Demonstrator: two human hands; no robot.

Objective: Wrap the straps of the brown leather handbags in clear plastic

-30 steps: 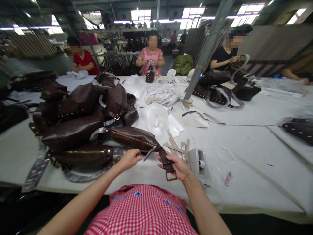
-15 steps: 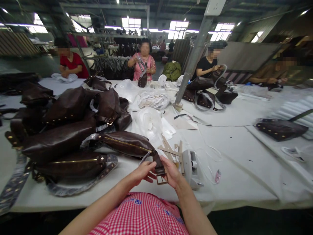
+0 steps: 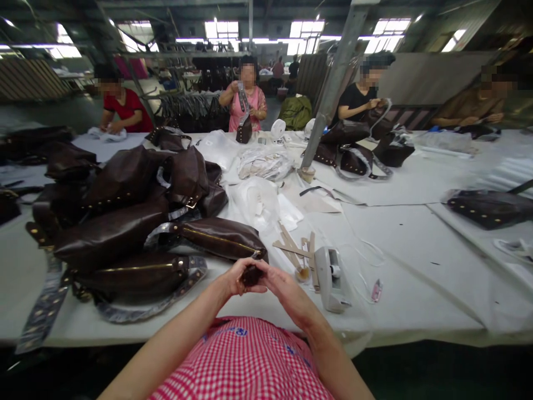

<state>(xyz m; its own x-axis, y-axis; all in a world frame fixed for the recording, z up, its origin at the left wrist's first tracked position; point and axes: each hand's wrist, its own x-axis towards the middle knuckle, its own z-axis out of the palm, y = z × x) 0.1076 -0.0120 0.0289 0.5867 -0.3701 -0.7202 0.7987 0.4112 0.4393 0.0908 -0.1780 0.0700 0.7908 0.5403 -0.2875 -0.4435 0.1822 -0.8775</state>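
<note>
In front of my apron both hands meet on a short dark brown leather strap (image 3: 252,275). My left hand (image 3: 235,279) is closed around it from the left. From the right, the fingers of my right hand (image 3: 282,284) are pressed over its top. Most of the strap is hidden by the fingers, and its buckle does not show. Just beyond lies a brown leather handbag (image 3: 220,236) with a gold zip, its near end close to my fingertips. Another zipped brown handbag (image 3: 133,280), with a plastic-wrapped studded strap, lies to the left.
A pile of brown bags (image 3: 112,228) covers the left of the white table (image 3: 400,278). A tape dispenser (image 3: 333,283) stands right of my hands beside cardboard strips (image 3: 293,250). Behind are clear plastic bags (image 3: 256,203) and a slanted metal post (image 3: 333,89). Several co-workers sit across.
My hands have shifted slightly left and up and come together over the strap. The metal buckle that hung below it is now out of sight.
</note>
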